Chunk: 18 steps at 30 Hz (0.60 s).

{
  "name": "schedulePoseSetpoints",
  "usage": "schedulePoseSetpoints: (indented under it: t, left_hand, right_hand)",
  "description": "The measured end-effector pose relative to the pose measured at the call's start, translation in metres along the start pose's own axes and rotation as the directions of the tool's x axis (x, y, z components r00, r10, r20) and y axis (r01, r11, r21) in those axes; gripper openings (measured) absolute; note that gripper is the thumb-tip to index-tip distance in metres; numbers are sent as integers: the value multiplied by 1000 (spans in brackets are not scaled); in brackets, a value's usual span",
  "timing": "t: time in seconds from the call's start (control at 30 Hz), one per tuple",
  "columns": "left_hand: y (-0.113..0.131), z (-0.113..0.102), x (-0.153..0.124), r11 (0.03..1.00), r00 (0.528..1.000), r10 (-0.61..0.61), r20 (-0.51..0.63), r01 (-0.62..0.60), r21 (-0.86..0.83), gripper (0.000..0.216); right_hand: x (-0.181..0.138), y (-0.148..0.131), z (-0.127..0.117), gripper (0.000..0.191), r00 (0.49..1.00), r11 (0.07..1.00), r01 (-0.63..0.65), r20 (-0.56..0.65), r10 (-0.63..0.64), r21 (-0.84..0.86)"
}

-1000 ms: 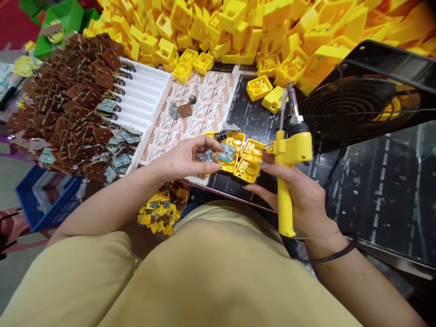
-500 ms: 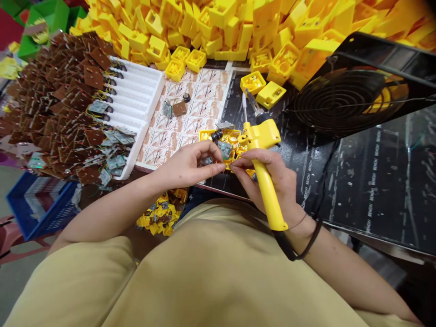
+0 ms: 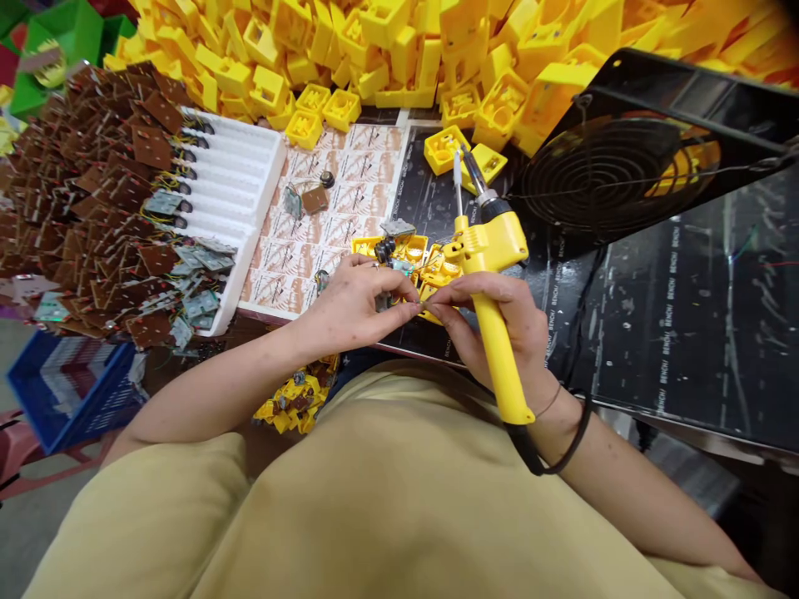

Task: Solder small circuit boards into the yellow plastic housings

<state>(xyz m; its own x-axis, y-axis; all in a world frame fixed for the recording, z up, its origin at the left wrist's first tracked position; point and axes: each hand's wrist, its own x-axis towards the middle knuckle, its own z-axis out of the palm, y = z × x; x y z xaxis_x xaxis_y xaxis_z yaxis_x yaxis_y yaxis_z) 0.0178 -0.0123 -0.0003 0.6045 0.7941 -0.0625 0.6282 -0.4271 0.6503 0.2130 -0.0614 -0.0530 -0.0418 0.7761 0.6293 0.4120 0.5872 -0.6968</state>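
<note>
My right hand (image 3: 499, 329) grips a yellow soldering gun (image 3: 493, 291), its metal tip pointing up and away over the black mat. Its thumb and forefinger also pinch toward my left hand. My left hand (image 3: 359, 308) is closed in a pinch on a small circuit board with wires, mostly hidden by the fingers, at the near edge of the table. Both sets of fingertips meet just in front of a cluster of open yellow plastic housings (image 3: 424, 258) holding small parts.
A huge heap of yellow housings (image 3: 399, 50) fills the back. A white tray (image 3: 243, 179) and a pile of brown circuit boards (image 3: 106, 200) lie at left. A black fan (image 3: 617, 179) stands at right. A blue crate (image 3: 62, 387) sits below the table's left edge.
My right hand swung the soldering gun leftward and brought its fingers to meet my left hand's pinch. The left hand drew slightly nearer the table edge.
</note>
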Motion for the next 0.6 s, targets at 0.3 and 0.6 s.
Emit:
schedulePoseSetpoints:
  t: [0.3,0.6]
  left_hand:
    - [4,6,3,998,999,-36,-33,35,-43,17]
    - [2,16,1,949,971,86,-222,-12,316,18]
  right_hand:
    - [-5,7,-6,28,999,999,20,-24,-21,-28]
    - [0,1,-25,25,999,994,12,-37,-16,-110]
